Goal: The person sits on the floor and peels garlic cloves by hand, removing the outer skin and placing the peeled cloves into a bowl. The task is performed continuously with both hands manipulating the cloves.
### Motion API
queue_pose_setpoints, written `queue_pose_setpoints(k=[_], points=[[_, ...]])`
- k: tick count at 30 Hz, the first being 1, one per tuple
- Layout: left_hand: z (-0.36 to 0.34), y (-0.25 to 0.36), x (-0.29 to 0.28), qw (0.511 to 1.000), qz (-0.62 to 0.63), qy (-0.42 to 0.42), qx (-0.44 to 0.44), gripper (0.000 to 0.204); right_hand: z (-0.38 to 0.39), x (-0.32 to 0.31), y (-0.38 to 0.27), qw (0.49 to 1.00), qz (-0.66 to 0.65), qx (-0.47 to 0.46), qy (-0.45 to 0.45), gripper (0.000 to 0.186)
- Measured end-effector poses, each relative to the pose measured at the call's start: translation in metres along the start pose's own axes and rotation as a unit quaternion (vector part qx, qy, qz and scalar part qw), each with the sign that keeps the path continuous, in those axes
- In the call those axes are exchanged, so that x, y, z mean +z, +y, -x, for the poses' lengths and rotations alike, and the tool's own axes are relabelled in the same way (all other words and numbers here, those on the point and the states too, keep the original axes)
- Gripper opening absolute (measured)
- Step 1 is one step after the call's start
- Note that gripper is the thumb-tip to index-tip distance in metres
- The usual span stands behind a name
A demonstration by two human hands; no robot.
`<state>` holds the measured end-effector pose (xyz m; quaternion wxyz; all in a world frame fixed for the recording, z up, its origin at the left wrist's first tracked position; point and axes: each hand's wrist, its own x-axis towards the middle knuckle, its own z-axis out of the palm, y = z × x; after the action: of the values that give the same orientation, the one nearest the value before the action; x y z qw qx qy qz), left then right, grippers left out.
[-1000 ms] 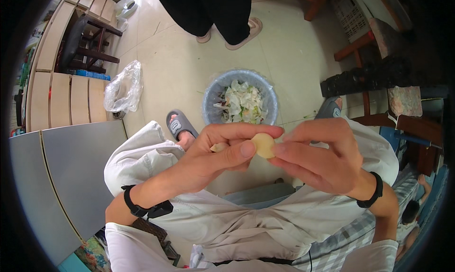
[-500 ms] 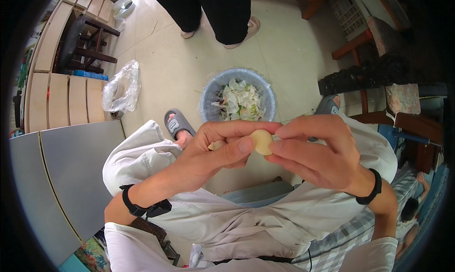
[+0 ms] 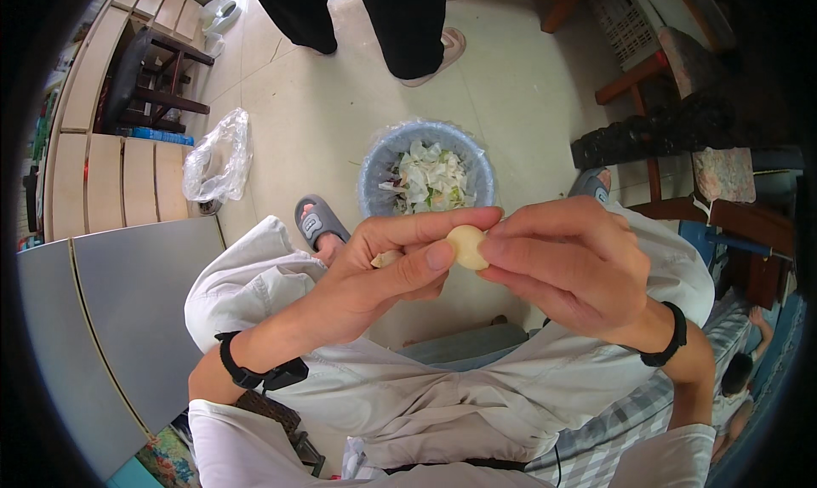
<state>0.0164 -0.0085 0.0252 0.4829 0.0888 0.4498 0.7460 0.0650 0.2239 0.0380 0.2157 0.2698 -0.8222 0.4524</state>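
Note:
A smooth, rounded, pale yellow peeled garlic clove (image 3: pixel 468 248) is pinched between my two hands, over the near side of a bin. My left hand (image 3: pixel 396 258) holds it from the left between thumb and forefinger. A second small pale piece (image 3: pixel 385 259), which looks like another clove, is tucked in the curled fingers of that hand. From the right, the fingertips of my right hand (image 3: pixel 566 262) press on the clove; its thumb is mostly hidden. Beyond my hands stands the blue bin (image 3: pixel 368 182), lined with clear plastic and holding white papery peels (image 3: pixel 434 175) and green scraps.
A crumpled clear plastic bag (image 3: pixel 219 160) lies on the floor to the left, near a dark stool (image 3: pixel 153 79). Another person's black-trousered legs (image 3: pixel 400 28) stand beyond the bin. Wooden furniture legs (image 3: pixel 634 88) are at the right, a grey panel (image 3: pixel 153 296) at the left.
The clove has turned slightly and shifted a little up and left between my fingers. My right fingers have moved along it. The other person's legs have shifted slightly.

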Motion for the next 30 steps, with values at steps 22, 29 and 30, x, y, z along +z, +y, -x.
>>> queue_pose_setpoints(k=[22,29,30], points=[[-0.004,-0.001,0.002,0.982,-0.146,0.116,0.014,0.029,-0.001,0.008,-0.002,0.975,-0.179,0.127,0.033,0.031],[-0.001,0.003,0.007,0.949,-0.255,0.16,0.09,0.016,0.0,0.003,-0.003,0.947,-0.236,0.22,-0.009,0.022],[-0.002,0.002,0.007,0.949,-0.251,0.161,0.101,0.015,0.001,0.006,-0.002,0.945,-0.233,0.227,0.003,0.021]])
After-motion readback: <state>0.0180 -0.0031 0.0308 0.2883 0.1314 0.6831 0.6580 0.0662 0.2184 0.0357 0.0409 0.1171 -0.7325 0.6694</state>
